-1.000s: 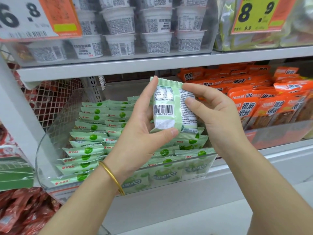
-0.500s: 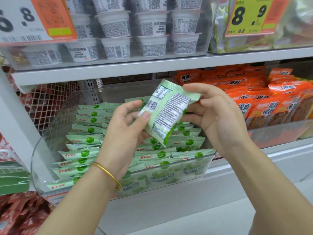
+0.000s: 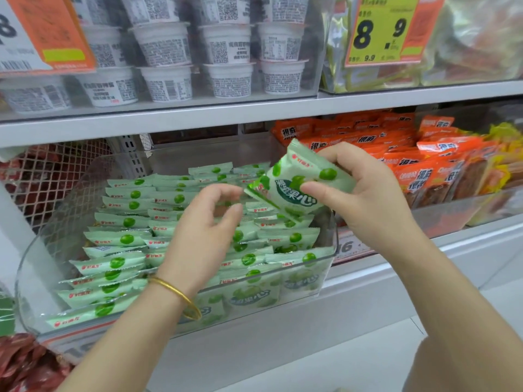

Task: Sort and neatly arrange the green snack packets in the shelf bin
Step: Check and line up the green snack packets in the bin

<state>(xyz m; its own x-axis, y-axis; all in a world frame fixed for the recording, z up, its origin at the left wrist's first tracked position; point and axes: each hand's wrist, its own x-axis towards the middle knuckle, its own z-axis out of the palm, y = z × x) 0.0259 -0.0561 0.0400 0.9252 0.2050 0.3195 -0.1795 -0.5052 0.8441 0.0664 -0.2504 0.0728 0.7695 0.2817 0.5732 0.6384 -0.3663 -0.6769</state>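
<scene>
Grip first: my right hand (image 3: 368,199) pinches a green snack packet (image 3: 294,188) above the right rear of the clear bin (image 3: 334,236); my left hand (image 3: 203,230) hovers empty, fingers loosely curled, over its middle. Best, I judge, to level the packet and slot it upright into the bin's right-hand row (image 3: 288,239), red logo up. Its face reads "果心"; orange packets (image 3: 418,179) right of the bin read "很麻", a yellow tag (image 3: 379,32) above, 8.9.

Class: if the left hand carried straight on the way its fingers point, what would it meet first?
Probably the near corner of the green packet pinched by the right hand; the fingers of the left hand point toward it, though depth is unclear.
</scene>
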